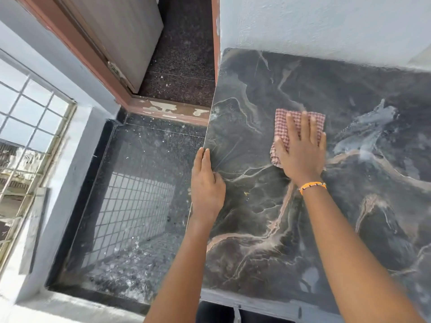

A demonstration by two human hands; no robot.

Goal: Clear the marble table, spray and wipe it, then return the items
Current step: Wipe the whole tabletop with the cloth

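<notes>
- Marble table [303, 229]: dark slab with pale tan veins, set against a white wall [326, 26] along its far edge; a wet, smeared streak lay on its right part; no items stood on the visible top.
- Checked cloth [297, 117]: red-and-white, bunched flat on the table's far middle, partly covered by the right hand.
- Right hand [300, 150]: palm down, fingers straight and spread, pressed on the cloth; an orange beaded bracelet [312, 186] sat on the wrist.
- Left hand [206, 185]: rested on the table's left edge, fingers straight and close together along the rim, thumb on the top; it held nothing.
- Speckled dark floor [144, 183]: lay left of the table; a window grille [30, 127] stood at far left; a brown door frame [172, 108] with chipped paint lay beyond.
</notes>
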